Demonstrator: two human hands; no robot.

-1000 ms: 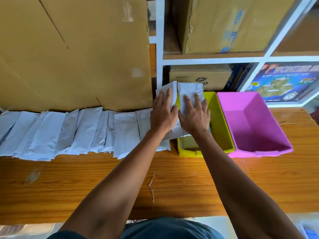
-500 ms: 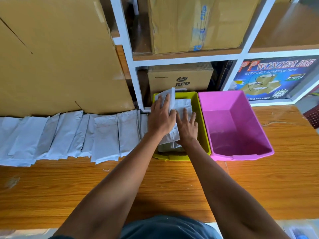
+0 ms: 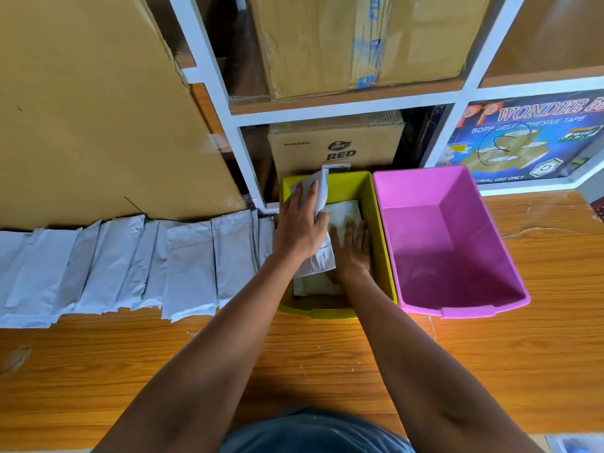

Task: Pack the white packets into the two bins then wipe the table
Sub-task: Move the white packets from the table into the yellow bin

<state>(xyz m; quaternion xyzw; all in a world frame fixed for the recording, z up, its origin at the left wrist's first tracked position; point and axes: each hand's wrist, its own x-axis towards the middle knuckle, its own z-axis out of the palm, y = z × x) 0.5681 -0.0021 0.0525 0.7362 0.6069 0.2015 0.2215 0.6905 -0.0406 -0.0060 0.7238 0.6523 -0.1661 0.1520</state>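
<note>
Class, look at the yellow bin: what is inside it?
White packets lie inside the yellow bin, the right hand pressing them flat. The left hand holds another packet over it. The bin's floor is mostly covered.

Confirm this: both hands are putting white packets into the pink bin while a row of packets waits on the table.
Wrong bin. The head view shows the left hand and right hand with packets in the yellow bin; the pink bin holds none. The row does wait on the table.
</note>
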